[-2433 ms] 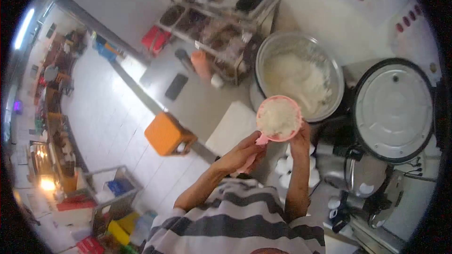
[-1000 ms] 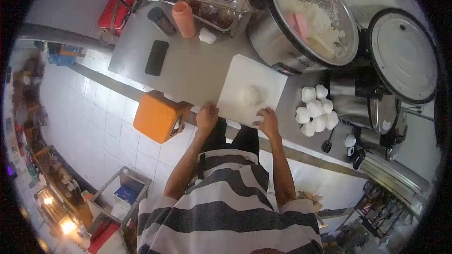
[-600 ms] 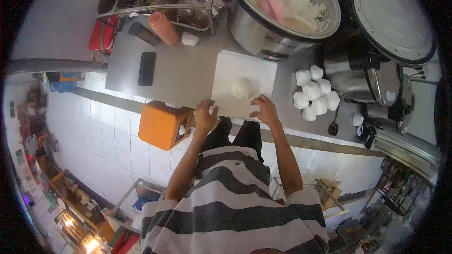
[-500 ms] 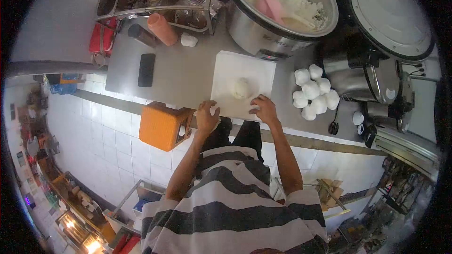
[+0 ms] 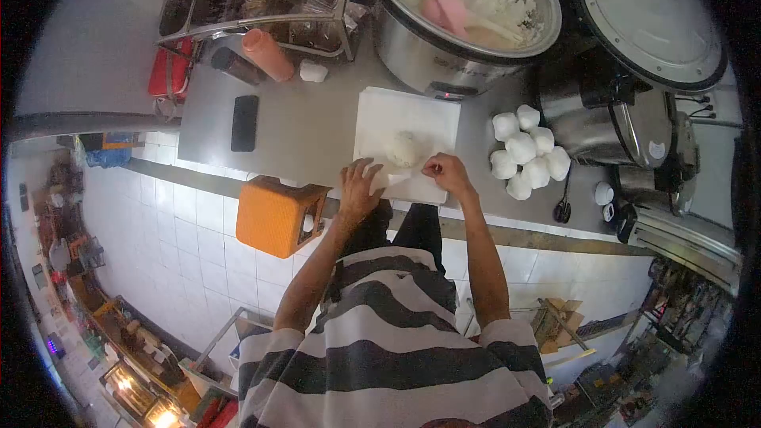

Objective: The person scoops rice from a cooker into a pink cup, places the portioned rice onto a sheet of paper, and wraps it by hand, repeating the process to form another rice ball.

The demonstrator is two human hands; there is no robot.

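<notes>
A round ball of rice (image 5: 403, 150) lies on a stack of white paper sheets (image 5: 404, 111) near the counter's front edge. The near part of the top sheet is lifted towards the ball. My left hand (image 5: 359, 186) is at the paper's lower left, fingers bent and apart, touching the sheet. On the right, my right hand (image 5: 449, 173) pinches the sheet's edge beside the ball. Several white wrapped balls (image 5: 521, 148) are piled to the right of the paper.
Behind the paper stands a large rice cooker (image 5: 432, 55) with a pink scoop (image 5: 446, 13) inside. A phone (image 5: 245, 123), an orange bottle (image 5: 268, 55) and a condiment rack (image 5: 261, 12) are to the left. An orange stool (image 5: 277, 216) stands below the counter.
Both hands have moved inward along the paper's near edge. My right fingers have closed on the sheet, and its near part has come up towards the rice ball.
</notes>
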